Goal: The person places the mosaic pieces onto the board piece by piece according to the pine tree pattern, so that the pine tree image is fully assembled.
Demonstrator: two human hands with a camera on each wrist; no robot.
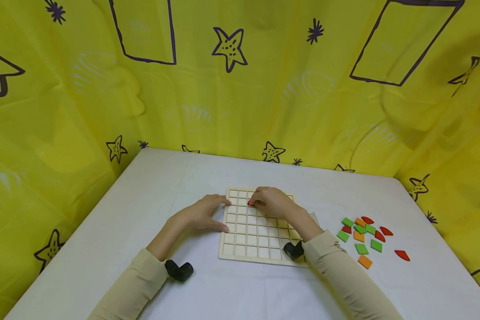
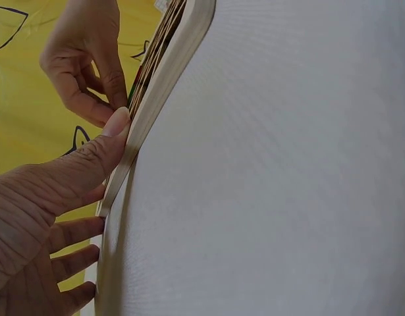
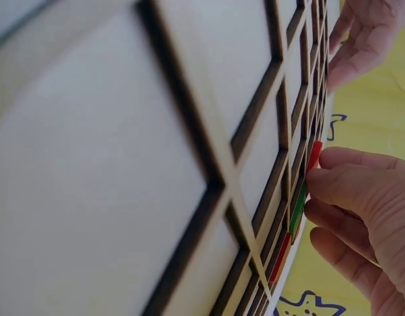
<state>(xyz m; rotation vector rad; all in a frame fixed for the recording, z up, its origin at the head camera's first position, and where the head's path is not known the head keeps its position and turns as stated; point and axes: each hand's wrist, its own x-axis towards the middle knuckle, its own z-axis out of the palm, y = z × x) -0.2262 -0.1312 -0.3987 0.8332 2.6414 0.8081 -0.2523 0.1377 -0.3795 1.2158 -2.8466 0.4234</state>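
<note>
Grid board (image 1: 253, 229) is touched along its nine-o'clock edge by spread left hand (image 1: 204, 214); red piece (image 3: 315, 155) is pinched by right hand (image 1: 275, 202), at its nine o'clock.

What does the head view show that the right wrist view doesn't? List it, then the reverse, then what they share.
Only the head view: the loose red, green and orange pieces on the table at right, both beige sleeves and the black devices at the wrists.

Only the right wrist view: a second red piece, on the board just past the green piece.

Both: the gridded board, the left hand, the right hand with fingertips at a red piece, that green piece, and the yellow curtain.
</note>
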